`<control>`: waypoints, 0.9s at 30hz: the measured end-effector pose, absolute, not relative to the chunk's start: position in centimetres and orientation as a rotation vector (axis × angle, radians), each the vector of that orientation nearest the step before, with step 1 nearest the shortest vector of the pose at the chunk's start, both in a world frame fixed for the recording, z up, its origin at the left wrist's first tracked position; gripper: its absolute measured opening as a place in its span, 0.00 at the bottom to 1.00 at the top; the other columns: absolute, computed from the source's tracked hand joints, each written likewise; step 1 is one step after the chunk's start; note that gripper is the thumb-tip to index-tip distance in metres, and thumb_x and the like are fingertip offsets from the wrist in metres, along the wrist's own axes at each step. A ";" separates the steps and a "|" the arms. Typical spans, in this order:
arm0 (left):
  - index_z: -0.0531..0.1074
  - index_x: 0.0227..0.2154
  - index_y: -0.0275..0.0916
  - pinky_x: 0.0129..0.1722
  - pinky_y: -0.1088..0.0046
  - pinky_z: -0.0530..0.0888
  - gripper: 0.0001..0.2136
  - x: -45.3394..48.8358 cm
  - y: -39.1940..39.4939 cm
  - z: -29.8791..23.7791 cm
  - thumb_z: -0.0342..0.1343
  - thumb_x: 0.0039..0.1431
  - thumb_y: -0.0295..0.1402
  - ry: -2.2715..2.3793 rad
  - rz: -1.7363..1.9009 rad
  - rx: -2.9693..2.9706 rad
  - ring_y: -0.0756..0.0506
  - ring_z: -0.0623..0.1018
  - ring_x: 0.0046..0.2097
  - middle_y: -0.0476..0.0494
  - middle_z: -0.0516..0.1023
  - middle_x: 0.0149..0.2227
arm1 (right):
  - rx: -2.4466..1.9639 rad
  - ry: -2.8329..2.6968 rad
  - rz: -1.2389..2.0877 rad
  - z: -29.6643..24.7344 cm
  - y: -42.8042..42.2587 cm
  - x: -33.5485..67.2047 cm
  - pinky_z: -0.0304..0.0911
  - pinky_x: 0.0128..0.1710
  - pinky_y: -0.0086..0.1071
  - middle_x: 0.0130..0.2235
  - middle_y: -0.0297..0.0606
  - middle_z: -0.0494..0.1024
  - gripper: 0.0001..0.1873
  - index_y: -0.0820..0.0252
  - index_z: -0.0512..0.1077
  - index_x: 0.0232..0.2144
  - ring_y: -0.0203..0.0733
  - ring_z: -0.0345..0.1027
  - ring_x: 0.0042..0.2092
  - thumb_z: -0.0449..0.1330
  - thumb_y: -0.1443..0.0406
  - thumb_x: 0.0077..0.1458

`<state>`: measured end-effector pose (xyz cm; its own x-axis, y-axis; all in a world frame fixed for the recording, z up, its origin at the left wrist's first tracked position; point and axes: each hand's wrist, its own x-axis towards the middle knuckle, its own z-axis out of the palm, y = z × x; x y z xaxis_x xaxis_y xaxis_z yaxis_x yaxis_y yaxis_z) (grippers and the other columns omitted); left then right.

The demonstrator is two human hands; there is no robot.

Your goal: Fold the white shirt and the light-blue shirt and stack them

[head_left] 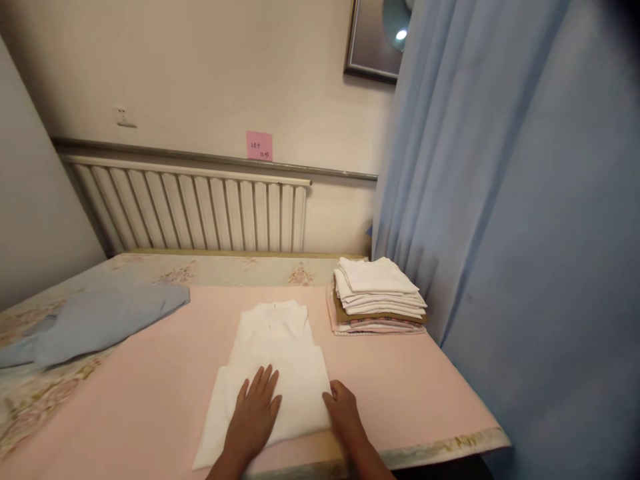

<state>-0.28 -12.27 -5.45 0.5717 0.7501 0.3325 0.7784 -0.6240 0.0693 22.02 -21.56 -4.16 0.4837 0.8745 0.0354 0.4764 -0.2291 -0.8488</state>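
A white garment (273, 360) lies partly folded on a pink sheet (165, 373) that covers the bed. My left hand (255, 413) rests flat on the garment's near part, fingers spread. My right hand (343, 410) sits at the garment's right edge with its fingers curled against the cloth; whether they pinch the cloth I cannot tell.
A stack of folded clothes (377, 297), mostly white, stands at the back right of the bed. A light blue cloth (100, 320) lies at the left. Blue curtains (500, 200) hang close on the right. A white radiator (190, 210) runs along the wall behind.
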 end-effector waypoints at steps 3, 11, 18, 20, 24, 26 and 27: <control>0.57 0.62 0.44 0.62 0.53 0.55 0.24 -0.3 -12.4 -5.3 0.36 0.65 0.44 -1.311 -0.520 -2.707 0.41 0.55 0.66 0.47 0.56 0.65 | -1.875 -1.131 0.576 -4.1 -21.7 21.9 0.50 0.28 0.28 0.23 0.29 0.63 0.04 0.56 0.59 0.22 0.36 0.57 0.28 0.49 0.67 0.47; 0.57 0.62 0.45 0.62 0.53 0.55 0.24 -0.3 -12.6 -5.2 0.37 0.66 0.43 -1.309 -0.540 -2.700 0.41 0.55 0.66 0.47 0.57 0.65 | -1.857 -1.136 0.586 -4.1 -21.8 21.9 0.51 0.28 0.27 0.23 0.30 0.66 0.04 0.57 0.60 0.22 0.37 0.59 0.28 0.49 0.66 0.47; 0.57 0.62 0.44 0.62 0.53 0.55 0.24 -0.3 -12.6 -5.2 0.37 0.66 0.42 -1.318 -0.520 -2.698 0.41 0.55 0.66 0.48 0.57 0.65 | -1.831 -1.137 0.577 -4.1 -21.9 21.8 0.52 0.28 0.28 0.23 0.30 0.66 0.05 0.56 0.60 0.22 0.37 0.59 0.28 0.49 0.65 0.48; 0.57 0.61 0.44 0.62 0.54 0.55 0.24 -0.3 -12.6 -5.2 0.37 0.66 0.42 -1.319 -0.520 -2.701 0.41 0.55 0.66 0.48 0.57 0.65 | -1.836 -1.137 0.585 -4.0 -21.9 21.8 0.52 0.28 0.28 0.24 0.31 0.66 0.05 0.57 0.61 0.22 0.37 0.59 0.28 0.49 0.65 0.48; 0.58 0.61 0.44 0.62 0.54 0.55 0.23 -0.3 -12.6 -5.2 0.37 0.65 0.42 -1.326 -0.528 -2.707 0.41 0.55 0.66 0.48 0.57 0.65 | -1.844 -1.144 0.589 -4.2 -21.9 21.9 0.51 0.28 0.28 0.23 0.30 0.66 0.05 0.57 0.61 0.22 0.37 0.59 0.28 0.49 0.64 0.48; 0.58 0.61 0.44 0.62 0.54 0.54 0.24 -0.3 -12.6 -5.2 0.37 0.66 0.42 -1.329 -0.526 -2.712 0.41 0.55 0.66 0.48 0.57 0.65 | -1.836 -1.146 0.587 -4.3 -21.8 21.9 0.51 0.28 0.28 0.23 0.30 0.66 0.05 0.57 0.62 0.22 0.37 0.59 0.28 0.49 0.64 0.48; 0.57 0.61 0.44 0.63 0.54 0.54 0.24 -0.3 -12.6 -5.2 0.36 0.66 0.43 -1.331 -0.525 -2.716 0.42 0.55 0.66 0.48 0.57 0.65 | -1.835 -1.147 0.584 -4.4 -21.8 21.9 0.51 0.27 0.28 0.23 0.30 0.66 0.05 0.57 0.61 0.22 0.37 0.59 0.28 0.49 0.64 0.48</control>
<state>-0.33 -12.56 -5.22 0.5661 0.7539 0.3334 0.7786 -0.6218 0.0843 21.95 -21.81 -4.40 0.4651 0.8836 0.0546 0.4752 -0.1972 -0.8575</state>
